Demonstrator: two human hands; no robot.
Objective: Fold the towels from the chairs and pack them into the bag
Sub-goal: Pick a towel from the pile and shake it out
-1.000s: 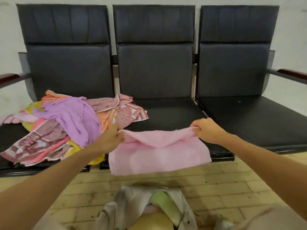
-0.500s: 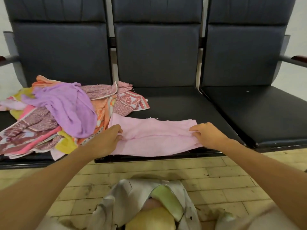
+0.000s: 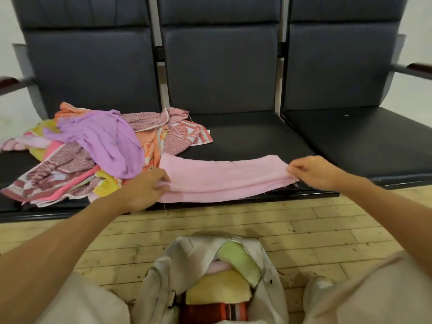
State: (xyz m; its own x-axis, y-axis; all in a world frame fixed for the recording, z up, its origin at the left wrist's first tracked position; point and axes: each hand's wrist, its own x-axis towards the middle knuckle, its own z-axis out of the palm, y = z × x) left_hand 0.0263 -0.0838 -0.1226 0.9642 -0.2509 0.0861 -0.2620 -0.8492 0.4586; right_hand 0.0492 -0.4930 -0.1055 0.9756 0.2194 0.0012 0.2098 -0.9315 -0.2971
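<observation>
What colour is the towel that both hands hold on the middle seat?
The towel is plain pink; head view.

Both arms are out forward, bare, close to straight, with the forearms coming in from the lower corners. Left hand (image 3: 145, 190) is back up, fingers curled, pinching the left end of the towel (image 3: 222, 178). Right hand (image 3: 313, 171) is knuckles up, thumb and fingertips pinching the right end. Hands are well apart and roughly level, the right slightly farther forward. Wrists are about straight.
</observation>
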